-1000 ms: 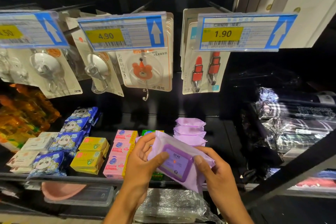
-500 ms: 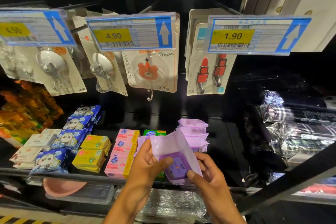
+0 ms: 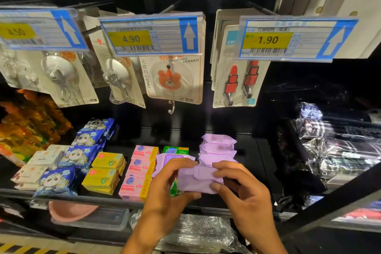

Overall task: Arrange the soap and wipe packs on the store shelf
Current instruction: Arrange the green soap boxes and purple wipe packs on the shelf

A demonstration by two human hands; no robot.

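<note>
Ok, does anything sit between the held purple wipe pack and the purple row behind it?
Nothing visible. The left hand and right hand hold the wipe pack directly before the purple row; a loose purple pack lies left of that path, over the green soap.

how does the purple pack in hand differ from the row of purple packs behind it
The held pack is gripped by the left hand and right hand; the row of packs sits untouched. The held pack is single; the row of packs holds three. Both are lilac.
</note>
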